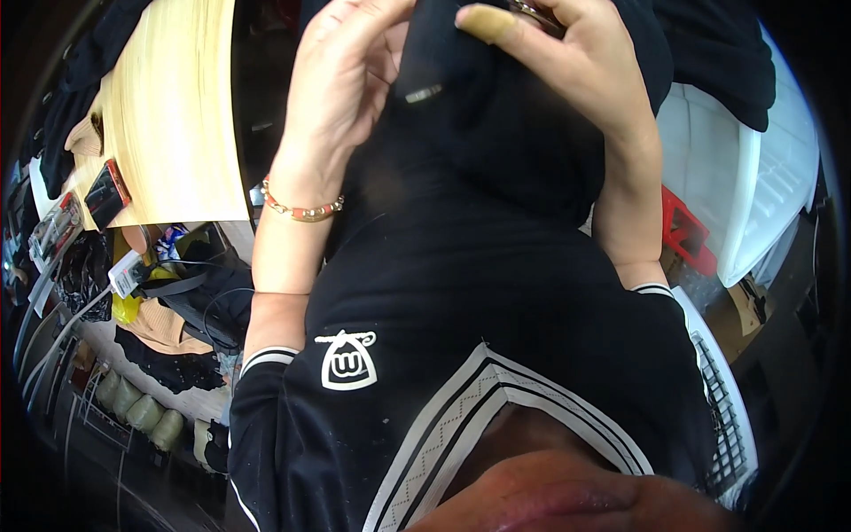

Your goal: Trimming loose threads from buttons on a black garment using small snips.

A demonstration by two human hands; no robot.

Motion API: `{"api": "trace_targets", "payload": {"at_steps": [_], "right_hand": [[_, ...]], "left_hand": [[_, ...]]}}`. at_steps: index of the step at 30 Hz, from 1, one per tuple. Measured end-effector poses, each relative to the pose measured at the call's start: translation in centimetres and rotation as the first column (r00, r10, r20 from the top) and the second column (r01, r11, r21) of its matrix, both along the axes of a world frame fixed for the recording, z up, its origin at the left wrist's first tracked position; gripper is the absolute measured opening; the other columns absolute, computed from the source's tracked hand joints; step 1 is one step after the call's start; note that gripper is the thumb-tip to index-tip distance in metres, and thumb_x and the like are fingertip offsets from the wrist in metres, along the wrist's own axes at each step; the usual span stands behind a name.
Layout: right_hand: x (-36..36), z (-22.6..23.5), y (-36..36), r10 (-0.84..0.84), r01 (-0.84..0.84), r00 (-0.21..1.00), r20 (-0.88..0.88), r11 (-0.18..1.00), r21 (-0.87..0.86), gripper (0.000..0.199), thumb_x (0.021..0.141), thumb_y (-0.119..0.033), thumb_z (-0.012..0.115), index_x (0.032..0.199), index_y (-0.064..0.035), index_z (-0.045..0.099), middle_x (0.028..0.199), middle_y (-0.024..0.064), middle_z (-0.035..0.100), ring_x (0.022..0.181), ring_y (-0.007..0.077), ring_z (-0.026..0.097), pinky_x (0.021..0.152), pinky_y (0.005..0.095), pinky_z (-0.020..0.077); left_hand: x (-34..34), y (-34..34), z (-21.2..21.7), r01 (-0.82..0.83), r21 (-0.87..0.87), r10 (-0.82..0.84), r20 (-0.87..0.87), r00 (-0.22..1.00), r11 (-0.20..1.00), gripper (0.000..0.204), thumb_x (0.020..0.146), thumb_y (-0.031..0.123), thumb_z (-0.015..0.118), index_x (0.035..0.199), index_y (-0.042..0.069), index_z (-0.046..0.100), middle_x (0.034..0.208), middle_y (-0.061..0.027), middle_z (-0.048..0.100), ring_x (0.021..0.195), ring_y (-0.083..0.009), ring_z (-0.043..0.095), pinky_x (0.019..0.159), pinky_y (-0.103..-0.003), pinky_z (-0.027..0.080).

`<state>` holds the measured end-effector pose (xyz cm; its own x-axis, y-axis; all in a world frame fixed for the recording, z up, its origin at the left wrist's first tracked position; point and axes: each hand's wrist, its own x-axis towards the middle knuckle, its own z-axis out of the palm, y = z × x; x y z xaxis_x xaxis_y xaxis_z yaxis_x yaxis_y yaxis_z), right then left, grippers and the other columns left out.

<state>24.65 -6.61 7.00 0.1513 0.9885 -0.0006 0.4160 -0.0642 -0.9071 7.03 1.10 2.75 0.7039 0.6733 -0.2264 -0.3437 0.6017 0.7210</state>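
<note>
Black cloth (496, 115) hangs between my hands in front of my black top, and where one ends and the other begins is hard to see. A small pale tag or mark (424, 92) shows on it. My left hand (350, 75), with a red and gold bracelet (301, 211) at the wrist, has its fingers curled at the cloth's left edge. My right hand (581, 62) is closed, its thumb wrapped in yellowish tape (486, 23) and resting over the cloth. A dark shiny metal tool (536, 14) shows in that palm, mostly cut off by the top edge.
At left stands a light wooden table (182, 115), bearing a dark phone (107, 193) with red edges. Below it are a white power strip (127, 273), cables, bags and cloth scraps. White plastic bins (780, 168) and a red plastic piece (687, 232) are at right, with dark cloth (727, 66) draped above.
</note>
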Motion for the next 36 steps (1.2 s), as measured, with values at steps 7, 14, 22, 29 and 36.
{"api": "trace_targets", "payload": {"at_steps": [7, 14, 22, 29, 36], "right_hand": [[1.9, -1.1, 1.9, -0.070, 0.076, 0.995, -0.071, 0.993, 0.092, 0.019, 0.090, -0.010, 0.073, 0.076, -0.0023, 0.062, 0.067, -0.0102, 0.048, 0.060, -0.0011, 0.038, 0.052, 0.0195, 0.0289], [2.4, -1.9, 4.9, 0.149, -0.034, 0.749, -0.645, 0.982, 0.188, 0.023, 0.093, -0.014, 0.071, 0.076, -0.0031, 0.060, 0.068, -0.0084, 0.049, 0.064, 0.0001, 0.041, 0.054, 0.0204, 0.0333], [3.0, -0.9, 3.9, -0.080, 0.083, 0.996, -0.039, 0.993, 0.086, 0.024, 0.092, -0.014, 0.071, 0.075, -0.0029, 0.058, 0.068, -0.0083, 0.049, 0.063, 0.0006, 0.041, 0.054, 0.0204, 0.0335], [2.7, -1.5, 3.1, -0.107, 0.123, 0.988, -0.107, 0.979, 0.161, 0.019, 0.092, -0.010, 0.072, 0.078, -0.0030, 0.060, 0.070, -0.0082, 0.051, 0.064, 0.0001, 0.042, 0.055, 0.0186, 0.0347], [2.2, -4.0, 3.5, 0.195, 0.188, 0.594, -0.780, 0.909, 0.371, 0.011, 0.090, -0.004, 0.072, 0.084, -0.0021, 0.063, 0.074, -0.0073, 0.056, 0.065, -0.0004, 0.045, 0.057, 0.0170, 0.0355]], "left_hand": [[-1.0, 0.2, 1.1, 0.073, 0.073, -0.069, -0.048, 0.996, 0.995, 0.045, 0.103, 0.024, 0.052, 0.138, -0.004, 0.046, 0.120, -0.0169, 0.065, 0.104, -0.0198, 0.067, 0.087, -0.028, 0.055], [0.9, 2.5, -8.4, -0.225, 0.452, -0.300, 0.818, 0.491, 0.863, 0.075, 0.087, -0.001, 0.070, 0.151, 0.002, 0.031, 0.120, -0.0129, 0.064, 0.104, -0.0163, 0.063, 0.088, -0.024, 0.050], [-2.7, -1.0, 0.8, 0.077, 0.413, 0.025, -0.235, 0.972, 0.907, 0.067, 0.086, -0.015, 0.063, 0.147, -0.001, 0.040, 0.120, -0.0119, 0.064, 0.110, -0.0156, 0.063, 0.094, -0.024, 0.049], [-2.4, -0.7, -0.7, -0.036, 0.483, 0.141, -0.182, 0.973, 0.875, 0.048, 0.088, -0.006, 0.068, 0.134, 0.000, 0.055, 0.111, -0.0074, 0.069, 0.100, -0.0104, 0.065, 0.087, -0.021, 0.051], [-3.0, 0.0, -3.0, -0.042, 0.687, 0.208, -0.160, 0.965, 0.725, 0.041, 0.088, -0.004, 0.071, 0.128, 0.000, 0.061, 0.123, -0.0129, 0.067, 0.106, -0.0138, 0.066, 0.092, -0.022, 0.053]]}}
